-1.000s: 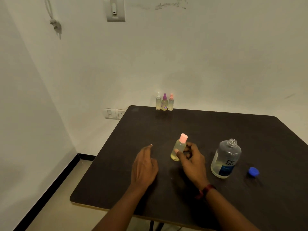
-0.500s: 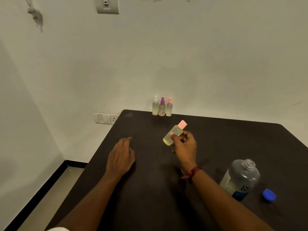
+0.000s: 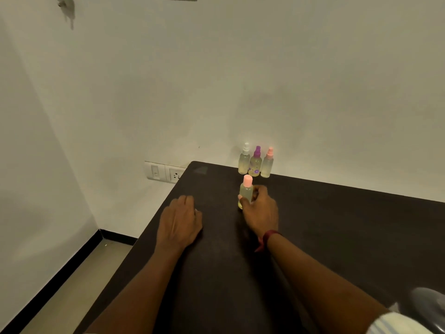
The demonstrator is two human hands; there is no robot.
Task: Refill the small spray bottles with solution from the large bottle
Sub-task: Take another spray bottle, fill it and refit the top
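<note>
Carried over from the large bottle (image 3: 428, 298), the pink-capped bottle (image 3: 246, 192), gripped in the curled fingers of the right hand (image 3: 261, 213), is now held upright before the row of three bottles (image 3: 256, 162), probably refilled, while the left hand (image 3: 179, 225) is rested flat on the tabletop (image 3: 337, 237), fingers relaxed together.

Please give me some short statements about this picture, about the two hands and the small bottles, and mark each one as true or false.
1. The right hand grips a small bottle with a pink cap. True.
2. The left hand holds a spray bottle. False: it rests on the table and holds nothing.
3. Three spray bottles stand in a row at the table's far edge, by the wall. True.
4. The middle bottle of that row has a white top. False: its top is purple; the white one is at the left end.
5. The gripped bottle lies on its side. False: it is about upright, cap up.
</note>
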